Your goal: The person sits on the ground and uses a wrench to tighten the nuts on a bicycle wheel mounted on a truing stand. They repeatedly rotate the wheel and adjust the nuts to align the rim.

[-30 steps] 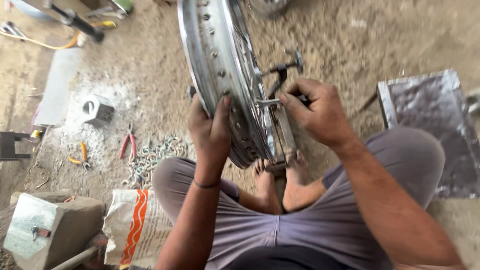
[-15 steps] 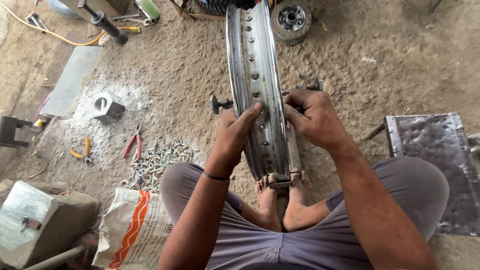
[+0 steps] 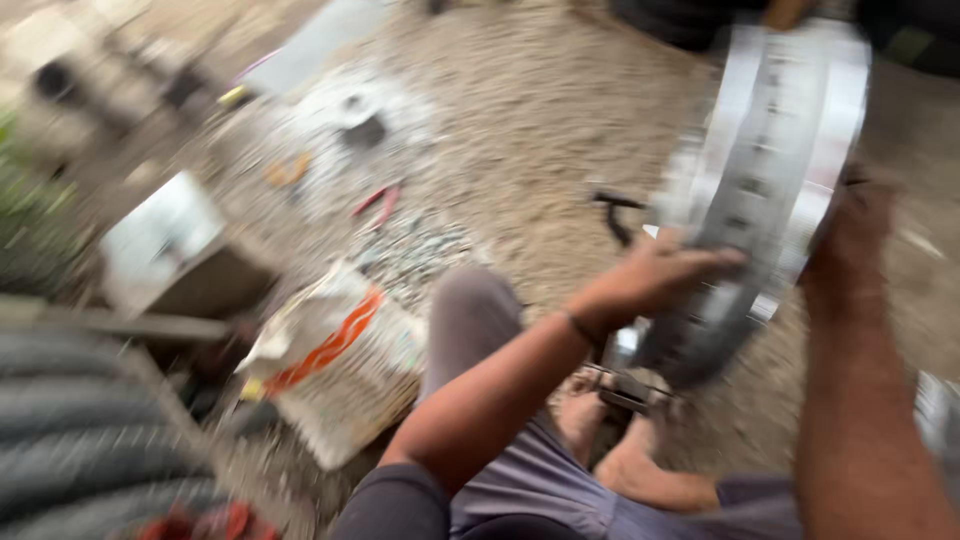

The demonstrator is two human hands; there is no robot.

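The picture is smeared by motion. A shiny metal wheel rim [image 3: 770, 150] with a row of spoke holes stands upright on the dirt ground in front of me, its lower end down by my bare feet [image 3: 640, 450]. My left hand [image 3: 665, 270] lies flat against the rim's left flank, fingers closed over its edge. My right hand [image 3: 850, 225] grips the rim's right edge. A dark metal handle [image 3: 615, 210] sticks out to the left behind the rim.
A white sack with an orange stripe [image 3: 335, 365] lies by my left knee. Red-handled pliers [image 3: 378, 203] and a heap of small metal parts [image 3: 420, 250] lie on the ground beyond it. A grey block [image 3: 165, 245] sits at left, a dark tyre [image 3: 70, 430] at lower left.
My head has swung left, so the rim now sits at the right of the view and all is blurred. Both hands stay on the rim.
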